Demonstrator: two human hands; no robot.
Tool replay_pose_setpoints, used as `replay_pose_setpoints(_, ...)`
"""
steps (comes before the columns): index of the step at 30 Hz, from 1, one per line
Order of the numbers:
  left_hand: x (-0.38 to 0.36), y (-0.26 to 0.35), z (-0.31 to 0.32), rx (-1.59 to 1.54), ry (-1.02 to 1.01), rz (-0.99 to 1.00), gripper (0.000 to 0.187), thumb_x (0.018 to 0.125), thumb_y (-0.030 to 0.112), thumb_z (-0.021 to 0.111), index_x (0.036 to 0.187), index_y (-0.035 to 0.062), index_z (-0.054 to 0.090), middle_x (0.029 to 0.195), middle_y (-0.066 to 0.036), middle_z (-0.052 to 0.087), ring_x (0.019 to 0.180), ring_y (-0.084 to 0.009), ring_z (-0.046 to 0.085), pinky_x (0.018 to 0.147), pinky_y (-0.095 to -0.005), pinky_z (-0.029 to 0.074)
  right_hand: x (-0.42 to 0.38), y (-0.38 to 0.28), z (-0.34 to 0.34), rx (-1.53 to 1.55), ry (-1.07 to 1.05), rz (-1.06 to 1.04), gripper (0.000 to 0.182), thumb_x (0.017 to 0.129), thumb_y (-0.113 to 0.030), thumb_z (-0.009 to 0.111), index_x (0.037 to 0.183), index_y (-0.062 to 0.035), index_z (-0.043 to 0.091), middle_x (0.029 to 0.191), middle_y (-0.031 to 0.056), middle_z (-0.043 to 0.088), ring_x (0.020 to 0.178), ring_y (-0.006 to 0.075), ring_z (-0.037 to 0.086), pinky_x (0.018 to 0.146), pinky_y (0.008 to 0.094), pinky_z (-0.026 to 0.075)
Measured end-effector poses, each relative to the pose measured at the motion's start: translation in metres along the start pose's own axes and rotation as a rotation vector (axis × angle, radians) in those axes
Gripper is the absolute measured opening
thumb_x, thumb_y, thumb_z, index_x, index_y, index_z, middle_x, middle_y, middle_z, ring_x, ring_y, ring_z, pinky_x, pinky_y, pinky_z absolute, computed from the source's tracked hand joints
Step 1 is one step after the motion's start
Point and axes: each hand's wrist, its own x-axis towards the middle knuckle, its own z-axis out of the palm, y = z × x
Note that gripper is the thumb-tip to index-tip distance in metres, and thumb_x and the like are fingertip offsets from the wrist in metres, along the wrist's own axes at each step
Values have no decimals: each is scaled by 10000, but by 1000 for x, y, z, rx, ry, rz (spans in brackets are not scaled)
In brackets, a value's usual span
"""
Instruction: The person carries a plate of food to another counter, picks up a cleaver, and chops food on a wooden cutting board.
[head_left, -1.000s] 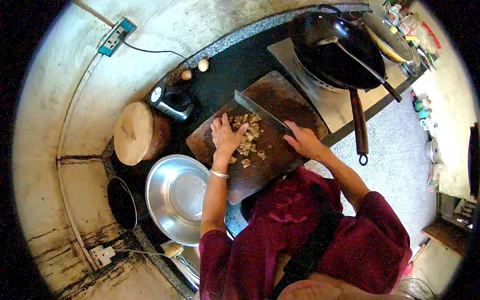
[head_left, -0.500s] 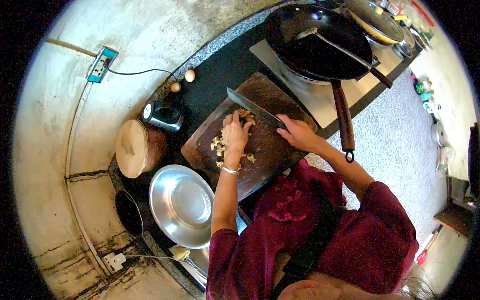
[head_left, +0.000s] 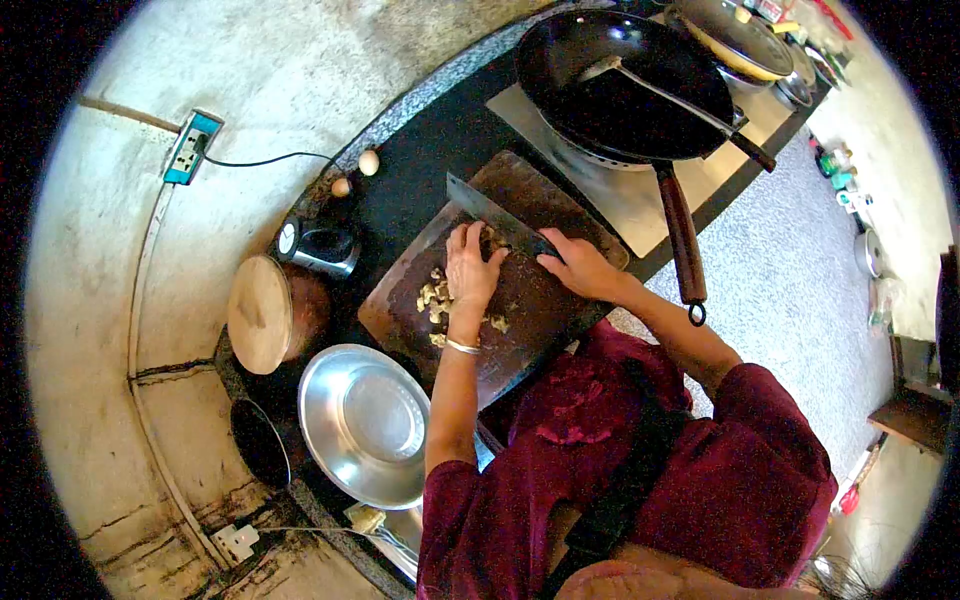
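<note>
A dark wooden cutting board point(head_left: 540, 320) lies on the black counter, with small yellowish-brown food pieces point(head_left: 436, 296) scattered on its left half. My right hand point(head_left: 582, 266) is closed round the handle of a cleaver point(head_left: 490, 214), whose wide blade points to the upper left. Against the near side of the blade, my left hand point(head_left: 473, 270) presses down on some food pieces, its fingers bent over them. What lies under those fingers is mostly hidden. One small piece point(head_left: 499, 324) sits apart, right of my left wrist.
Above the board, a black wok point(head_left: 625, 110) with a spatula rests on the stove, its handle reaching down at the right. A metal basin point(head_left: 365, 425) stands at the lower left. A round wooden block point(head_left: 262, 314), a small appliance point(head_left: 325, 245) and two eggs point(head_left: 368, 162) are along the wall.
The cleaver and my right hand have moved a little left, bringing the blade closer to my left fingers. The whole view has shifted slightly.
</note>
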Motion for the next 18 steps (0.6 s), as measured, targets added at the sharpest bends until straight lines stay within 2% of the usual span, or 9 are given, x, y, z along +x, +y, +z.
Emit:
replay_pose_setpoints(3, -2, 3, 1, -13, -4, -6, 528, 662, 173, 736, 1129, 67, 514, 1147, -153, 478, 1055, -361, 458, 864, -422, 413, -8, -11, -13, -52, 97, -77, 384, 873, -187, 516, 1200, -49, 368, 889, 258, 580, 832, 440, 556, 704, 460, 449)
replay_pose_setpoints(7, -6, -1, 4, -39, 48, 47, 453, 677, 157, 722, 1083, 58, 547, 1124, -151, 485, 1029, -354, 478, 841, -418, 426, -6, -7, -10, -63, 102, -71, 400, 873, -194, 519, 1213, -52, 362, 893, 255, 581, 819, 438, 562, 697, 457, 454)
replay_pose_setpoints(11, -7, -6, 3, -49, 66, 20, 360, 698, 172, 708, 1021, 59, 595, 1104, -152, 515, 968, -348, 530, 802, -405, 454, -3, -14, -3, -105, -7, -18, 411, 869, -205, 525, 1211, -46, 362, 905, 250, 584, 792, 445, 564, 665, 457, 464)
replay_pose_setpoints(17, -6, -5, 7, -93, 127, 0, 267, 736, 153, 672, 973, 47, 611, 1043, -151, 547, 948, -348, 541, 786, -404, 456, 2, -23, -4, -232, 77, -93, 425, 863, -208, 532, 1213, -36, 363, 945, 257, 581, 817, 440, 565, 677, 464, 475)
replay_pose_setpoints(18, -5, -3, 8, -82, 143, -19, 260, 730, 143, 675, 962, 45, 608, 1035, -149, 552, 941, -344, 546, 783, -400, 457, 5, -21, -2, -231, 120, -160, 416, 862, -230, 527, 1195, -34, 375, 926, 245, 592, 787, 425, 580, 659, 470, 482)
